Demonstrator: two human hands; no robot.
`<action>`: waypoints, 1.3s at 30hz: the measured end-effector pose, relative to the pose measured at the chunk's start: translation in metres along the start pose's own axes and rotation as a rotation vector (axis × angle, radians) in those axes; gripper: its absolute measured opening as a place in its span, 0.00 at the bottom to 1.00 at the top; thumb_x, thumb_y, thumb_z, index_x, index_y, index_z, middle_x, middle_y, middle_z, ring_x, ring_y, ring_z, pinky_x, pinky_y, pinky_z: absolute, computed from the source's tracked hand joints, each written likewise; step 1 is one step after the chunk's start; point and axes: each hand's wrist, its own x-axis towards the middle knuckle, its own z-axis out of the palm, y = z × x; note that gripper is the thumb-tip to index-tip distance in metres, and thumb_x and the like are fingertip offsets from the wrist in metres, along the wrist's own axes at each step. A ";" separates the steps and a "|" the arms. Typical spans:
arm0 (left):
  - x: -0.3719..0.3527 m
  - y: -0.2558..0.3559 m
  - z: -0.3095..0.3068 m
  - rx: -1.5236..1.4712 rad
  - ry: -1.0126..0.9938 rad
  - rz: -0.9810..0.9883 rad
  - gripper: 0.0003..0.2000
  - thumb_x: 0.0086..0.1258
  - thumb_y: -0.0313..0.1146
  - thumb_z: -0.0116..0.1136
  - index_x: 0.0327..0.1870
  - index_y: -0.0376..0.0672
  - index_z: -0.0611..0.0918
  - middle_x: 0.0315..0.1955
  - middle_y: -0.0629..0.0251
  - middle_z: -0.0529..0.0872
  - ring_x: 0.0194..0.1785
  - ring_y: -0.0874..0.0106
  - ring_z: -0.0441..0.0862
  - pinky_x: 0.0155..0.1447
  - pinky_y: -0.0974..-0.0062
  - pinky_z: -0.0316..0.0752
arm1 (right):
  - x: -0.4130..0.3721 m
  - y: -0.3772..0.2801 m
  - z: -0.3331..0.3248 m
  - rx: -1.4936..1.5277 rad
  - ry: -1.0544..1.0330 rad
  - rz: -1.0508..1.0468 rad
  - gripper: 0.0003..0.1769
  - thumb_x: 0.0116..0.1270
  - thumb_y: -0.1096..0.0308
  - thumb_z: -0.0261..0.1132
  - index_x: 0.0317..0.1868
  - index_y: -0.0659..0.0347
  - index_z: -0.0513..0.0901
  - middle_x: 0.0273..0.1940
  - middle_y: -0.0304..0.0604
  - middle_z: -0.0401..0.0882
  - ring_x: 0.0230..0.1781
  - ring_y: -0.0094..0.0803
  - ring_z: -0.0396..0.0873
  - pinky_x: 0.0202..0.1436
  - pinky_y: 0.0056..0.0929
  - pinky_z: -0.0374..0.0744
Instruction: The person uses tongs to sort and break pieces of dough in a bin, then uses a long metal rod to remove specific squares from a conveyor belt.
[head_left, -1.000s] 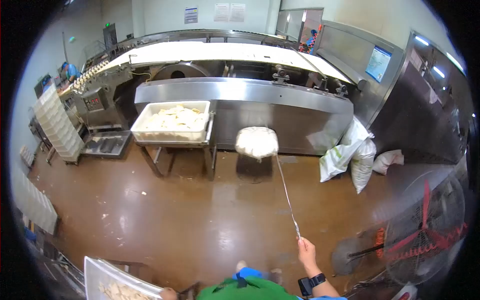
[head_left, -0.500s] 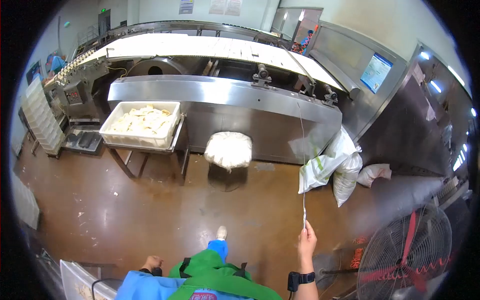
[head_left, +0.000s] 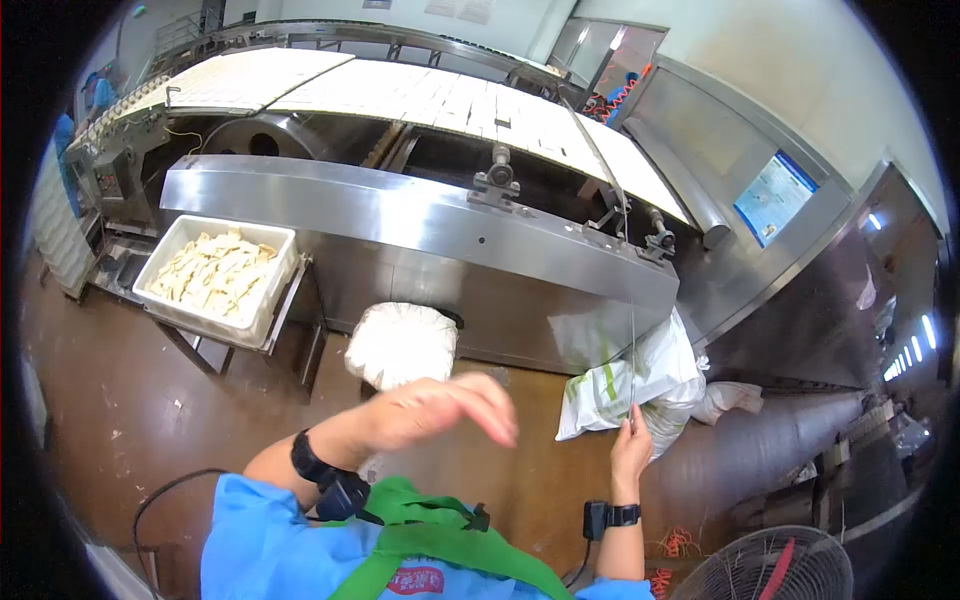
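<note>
In my right hand (head_left: 630,450) is a long thin rod (head_left: 633,375), held upright near its lower end with fingers closed. Behind the rod, white sacks (head_left: 640,375) with green marks lean against the steel machine. My left hand (head_left: 440,410) is raised in front of my body, a little blurred, fingers stretched and nothing held. Just beyond it stands a round bin topped with a white cover (head_left: 402,345).
A white crate (head_left: 150,285) of pale flat pieces rests on a metal stand at left. Ahead runs a wide conveyor (head_left: 440,95) carrying white sheets behind a steel panel (head_left: 400,210). A caged fan (head_left: 770,570) stands at lower right. Someone in blue is at far left.
My left hand has risen from low by my side to in front of my body. The view has moved nearer the machine, and the rod remains in my right hand.
</note>
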 end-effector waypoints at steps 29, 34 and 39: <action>0.430 -0.152 -0.151 -0.099 -0.401 0.500 0.36 0.69 0.61 0.28 0.48 0.31 0.76 0.45 0.51 0.73 0.48 0.58 0.71 0.54 0.65 0.63 | 0.477 0.086 0.206 -0.353 -0.078 -0.197 0.20 0.61 0.72 0.58 0.55 0.50 0.77 0.31 0.47 0.77 0.31 0.47 0.78 0.33 0.44 0.75; 0.451 -0.163 -0.196 -0.128 -0.413 0.565 0.37 0.68 0.62 0.31 0.50 0.31 0.76 0.46 0.51 0.73 0.48 0.58 0.71 0.55 0.66 0.62 | 0.485 0.078 0.205 -0.299 -0.056 -0.187 0.20 0.60 0.73 0.58 0.54 0.50 0.78 0.30 0.48 0.77 0.30 0.46 0.77 0.33 0.42 0.73; 0.459 -0.148 -0.279 -0.088 -0.471 0.351 0.38 0.67 0.64 0.28 0.50 0.32 0.76 0.48 0.51 0.72 0.51 0.57 0.69 0.59 0.62 0.61 | 0.486 0.073 0.207 -0.367 -0.063 -0.277 0.20 0.59 0.74 0.59 0.53 0.50 0.79 0.25 0.47 0.74 0.25 0.47 0.74 0.28 0.41 0.72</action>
